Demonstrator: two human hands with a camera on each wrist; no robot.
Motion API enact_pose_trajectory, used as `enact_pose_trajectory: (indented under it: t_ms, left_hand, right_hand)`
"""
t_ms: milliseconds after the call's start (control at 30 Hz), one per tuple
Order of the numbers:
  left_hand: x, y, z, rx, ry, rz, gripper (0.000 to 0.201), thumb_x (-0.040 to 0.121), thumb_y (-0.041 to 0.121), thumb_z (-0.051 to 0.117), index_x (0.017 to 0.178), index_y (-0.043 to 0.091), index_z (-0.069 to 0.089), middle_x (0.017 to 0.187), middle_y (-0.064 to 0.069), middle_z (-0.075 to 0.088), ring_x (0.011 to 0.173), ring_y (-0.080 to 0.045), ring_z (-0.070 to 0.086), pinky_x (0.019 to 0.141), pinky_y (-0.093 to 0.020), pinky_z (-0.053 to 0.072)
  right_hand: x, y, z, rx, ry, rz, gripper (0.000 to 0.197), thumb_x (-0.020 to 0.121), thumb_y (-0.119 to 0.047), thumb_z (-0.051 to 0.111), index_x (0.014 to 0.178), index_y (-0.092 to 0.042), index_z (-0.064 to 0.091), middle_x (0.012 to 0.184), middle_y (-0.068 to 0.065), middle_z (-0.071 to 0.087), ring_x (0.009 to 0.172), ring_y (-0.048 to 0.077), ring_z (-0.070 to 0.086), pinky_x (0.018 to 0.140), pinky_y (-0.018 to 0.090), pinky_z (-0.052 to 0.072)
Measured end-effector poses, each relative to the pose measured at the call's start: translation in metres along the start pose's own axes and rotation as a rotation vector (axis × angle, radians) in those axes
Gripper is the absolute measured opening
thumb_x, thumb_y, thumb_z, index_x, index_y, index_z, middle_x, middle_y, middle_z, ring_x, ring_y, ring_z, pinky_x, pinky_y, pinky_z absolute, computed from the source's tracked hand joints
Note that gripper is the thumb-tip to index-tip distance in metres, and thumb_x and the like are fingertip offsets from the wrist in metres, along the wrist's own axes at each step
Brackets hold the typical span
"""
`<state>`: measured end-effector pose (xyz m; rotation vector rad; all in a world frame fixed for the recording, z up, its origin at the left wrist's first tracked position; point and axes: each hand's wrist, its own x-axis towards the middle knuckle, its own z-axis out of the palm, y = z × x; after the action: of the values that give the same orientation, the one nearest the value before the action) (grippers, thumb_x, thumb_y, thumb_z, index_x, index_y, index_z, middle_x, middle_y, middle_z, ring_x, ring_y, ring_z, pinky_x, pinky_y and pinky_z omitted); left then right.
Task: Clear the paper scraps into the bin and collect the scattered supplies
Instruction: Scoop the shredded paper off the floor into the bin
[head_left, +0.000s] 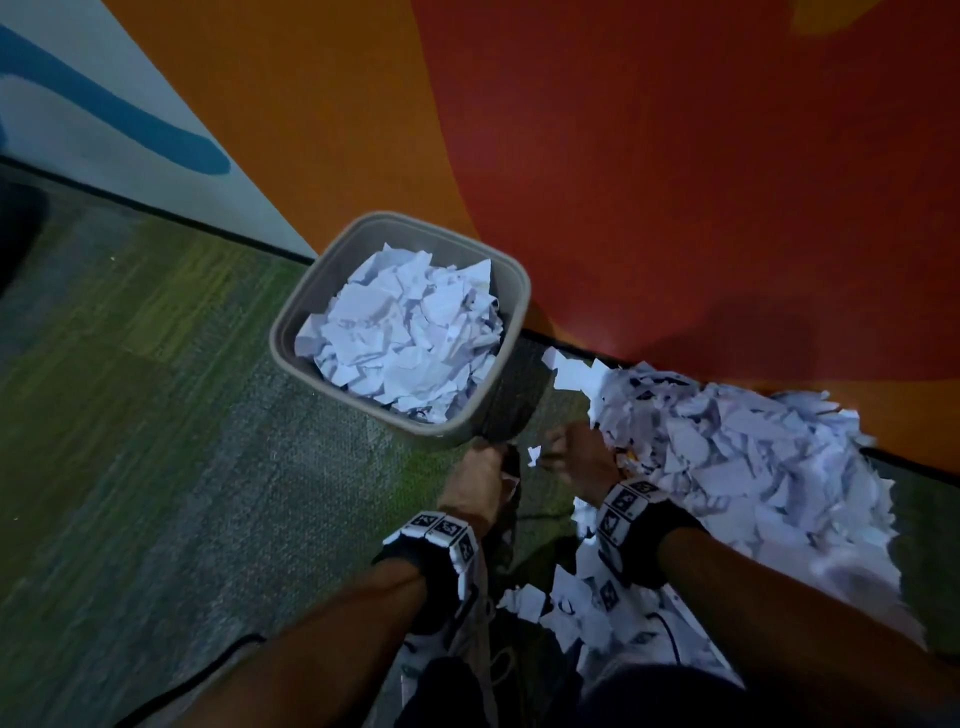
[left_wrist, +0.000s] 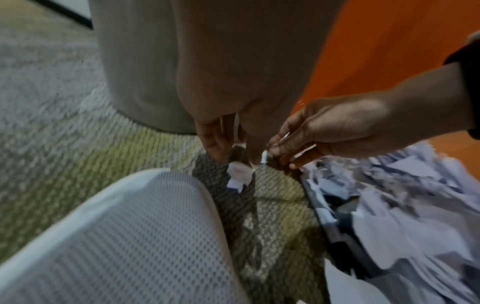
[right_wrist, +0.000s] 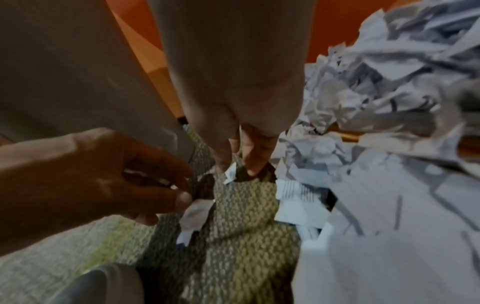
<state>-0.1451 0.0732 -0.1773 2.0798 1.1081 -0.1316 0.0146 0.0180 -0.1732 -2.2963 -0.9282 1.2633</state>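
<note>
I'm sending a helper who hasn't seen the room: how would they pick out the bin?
Find the orange and red wall where it meets the carpet. The bin stands at its foot, left of the loose scrap pile. It is the only container: grey, squarish with rounded corners, full of white scraps.

We see white scraps (head_left: 727, 457) in a grey bin (head_left: 291, 332), a carpet (head_left: 156, 415) streaked green and grey, and an orange-and-red wall (head_left: 675, 182).

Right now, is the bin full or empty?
Nearly full. In the head view, white paper scraps are piled almost to the rim of the bin, which stands upright on the carpet.
</note>
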Motion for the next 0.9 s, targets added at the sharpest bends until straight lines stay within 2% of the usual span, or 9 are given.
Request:
enact_pose_trajectory:
  t_ms: [67,133,333,467,567,667,767,833,900]
  left_hand:
    - [0.008,-0.008,0.009,0.032,-0.012,-0.017,0.027,0.082,0.012,0.064,0.108,0.021,0.067,0.110,-0.008,0.063,0.096,-0.031,0.066,0.075,-0.035,0.051]
    - [0.014,-0.016,0.018,0.063,-0.020,-0.025,0.027,0.083,0.016,0.064,0.110,0.020,0.065,0.114,-0.009,0.057,0.097,-0.032,0.062,0.076,-0.034,0.046]
    - [0.027,-0.022,0.027,0.092,0.007,-0.028,0.012,0.085,0.016,0.061,0.096,0.013,0.065,0.109,-0.013,0.059,0.096,-0.033,0.061,0.077,-0.041,0.051]
    - [0.025,-0.018,0.025,0.108,-0.011,-0.039,0.011,0.091,0.017,0.060,0.099,0.011,0.064,0.107,-0.016,0.063,0.097,-0.037,0.064,0.082,-0.045,0.052]
    - [0.016,-0.017,0.017,0.011,-0.024,-0.064,0.008,0.088,0.017,0.062,0.094,0.014,0.066,0.096,-0.013,0.069,0.090,-0.032,0.068,0.080,-0.044,0.055]
    - [-0.005,-0.007,-0.001,-0.095,-0.007,-0.004,0.009,0.084,0.015,0.068,0.086,0.023,0.069,0.073,0.006,0.068,0.069,-0.010,0.066,0.069,-0.030,0.055]
    - [-0.038,0.014,-0.031,-0.240,0.021,0.142,0.021,0.085,0.007,0.072,0.085,0.028,0.072,0.069,0.022,0.063,0.063,0.008,0.059,0.063,-0.014,0.047]
    - [-0.061,0.027,-0.057,-0.300,0.039,0.172,0.011,0.088,0.011,0.072,0.087,0.021,0.073,0.071,0.022,0.065,0.066,0.011,0.060,0.065,-0.011,0.044]
    - [-0.078,0.040,-0.087,-0.396,0.051,0.161,0.004,0.090,0.015,0.072,0.093,0.018,0.073,0.074,0.008,0.072,0.066,0.000,0.066,0.064,-0.021,0.051]
  right_hand:
    - [0.010,-0.003,0.008,0.271,-0.002,0.100,0.014,0.096,0.000,0.047,0.094,-0.010,0.056,0.092,0.017,0.056,0.078,0.018,0.065,0.061,0.019,0.048]
    - [0.024,0.000,0.021,0.545,0.094,0.262,0.015,0.092,-0.001,0.042,0.081,-0.008,0.051,0.083,0.015,0.049,0.066,0.030,0.056,0.052,0.033,0.047]
    - [0.037,0.007,0.035,0.771,0.104,0.350,0.018,0.085,-0.015,0.049,0.073,-0.005,0.057,0.080,0.017,0.058,0.067,0.032,0.058,0.062,0.039,0.045]
    - [0.043,0.013,0.037,0.712,0.122,0.344,0.034,0.100,-0.016,0.038,0.072,-0.006,0.054,0.078,0.014,0.056,0.072,0.029,0.055,0.067,0.040,0.044]
    - [0.035,0.011,0.025,0.497,0.080,0.206,0.034,0.096,-0.001,0.044,0.064,-0.012,0.052,0.077,0.012,0.053,0.069,0.025,0.053,0.071,0.038,0.046]
    - [0.012,-0.002,0.001,0.394,0.090,0.031,0.028,0.085,0.013,0.060,0.061,-0.001,0.061,0.066,0.013,0.062,0.069,0.028,0.069,0.061,0.033,0.057]
    - [-0.010,-0.015,-0.028,0.232,0.150,-0.181,0.016,0.079,0.005,0.073,0.066,-0.004,0.071,0.054,0.001,0.063,0.053,0.001,0.064,0.056,0.022,0.054]
    - [-0.031,-0.031,-0.048,0.248,0.165,-0.257,0.015,0.081,-0.004,0.074,0.068,-0.009,0.073,0.058,0.006,0.068,0.054,0.017,0.066,0.064,0.037,0.057]
    - [-0.049,-0.050,-0.065,0.290,0.170,-0.328,0.009,0.086,-0.008,0.072,0.077,-0.005,0.075,0.064,0.011,0.071,0.057,0.022,0.068,0.062,0.036,0.057]
